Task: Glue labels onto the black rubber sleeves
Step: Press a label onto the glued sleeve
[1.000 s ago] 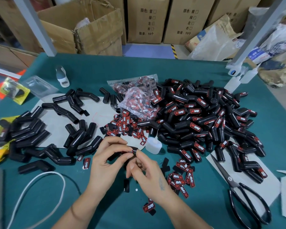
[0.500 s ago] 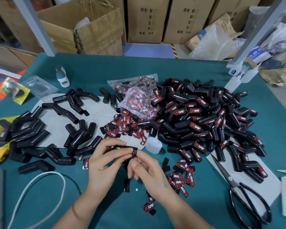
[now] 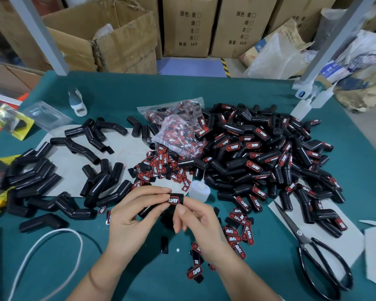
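Note:
My left hand (image 3: pixel 135 216) grips a black rubber sleeve (image 3: pixel 152 208) at the table's near middle, with a red and black label (image 3: pixel 174 200) on the sleeve's upper end. My right hand (image 3: pixel 195 218) touches that end with thumb and forefinger just right of the label. Unlabelled black sleeves (image 3: pixel 41 181) lie in a heap to the left. A large pile of labelled sleeves (image 3: pixel 269 155) fills the right. Loose labels (image 3: pixel 159 168) are scattered beyond my hands, and more loose labels (image 3: pixel 239 231) lie to the right. A small white glue bottle (image 3: pixel 198 189) stands right behind my hands.
Black scissors (image 3: pixel 319 257) lie at the near right on grey paper. A clear bag of labels (image 3: pixel 178 131) sits mid-table. A white cord (image 3: pixel 59 253) loops at the near left. A blister pack (image 3: pixel 13 124) and a white dispenser (image 3: pixel 76 101) lie far left. Cardboard boxes (image 3: pixel 189 27) stand behind.
The sleeve has turned in my left hand so the label's printed face now shows on its upper end. My right fingers have shifted up to that end.

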The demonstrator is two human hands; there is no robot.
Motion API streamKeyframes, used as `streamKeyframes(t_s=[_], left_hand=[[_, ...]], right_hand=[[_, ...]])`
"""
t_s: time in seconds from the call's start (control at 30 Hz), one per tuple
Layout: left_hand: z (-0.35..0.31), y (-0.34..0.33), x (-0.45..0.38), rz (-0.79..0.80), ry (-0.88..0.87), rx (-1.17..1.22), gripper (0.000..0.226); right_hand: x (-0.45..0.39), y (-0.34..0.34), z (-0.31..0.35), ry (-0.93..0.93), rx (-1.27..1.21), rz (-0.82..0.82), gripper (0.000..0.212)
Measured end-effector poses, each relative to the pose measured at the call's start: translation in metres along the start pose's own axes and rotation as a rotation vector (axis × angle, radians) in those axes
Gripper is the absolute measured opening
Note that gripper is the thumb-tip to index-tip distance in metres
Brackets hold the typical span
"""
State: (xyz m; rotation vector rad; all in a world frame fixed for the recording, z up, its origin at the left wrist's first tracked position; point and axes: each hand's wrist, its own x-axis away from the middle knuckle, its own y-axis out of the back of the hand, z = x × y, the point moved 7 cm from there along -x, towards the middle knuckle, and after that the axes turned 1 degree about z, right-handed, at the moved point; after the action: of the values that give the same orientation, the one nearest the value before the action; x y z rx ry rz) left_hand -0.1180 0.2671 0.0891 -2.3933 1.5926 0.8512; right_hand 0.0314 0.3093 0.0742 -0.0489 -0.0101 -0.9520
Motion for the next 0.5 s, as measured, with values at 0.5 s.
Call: streamKeyframes(t_s=[0.5], left_hand=[[-0.004, -0.007, 0.015, -0.064, 0.071, 0.124, 0.050]], right_hand=[[0.002, 0.003, 0.000, 0.006, -0.104, -0.093, 0.012]])
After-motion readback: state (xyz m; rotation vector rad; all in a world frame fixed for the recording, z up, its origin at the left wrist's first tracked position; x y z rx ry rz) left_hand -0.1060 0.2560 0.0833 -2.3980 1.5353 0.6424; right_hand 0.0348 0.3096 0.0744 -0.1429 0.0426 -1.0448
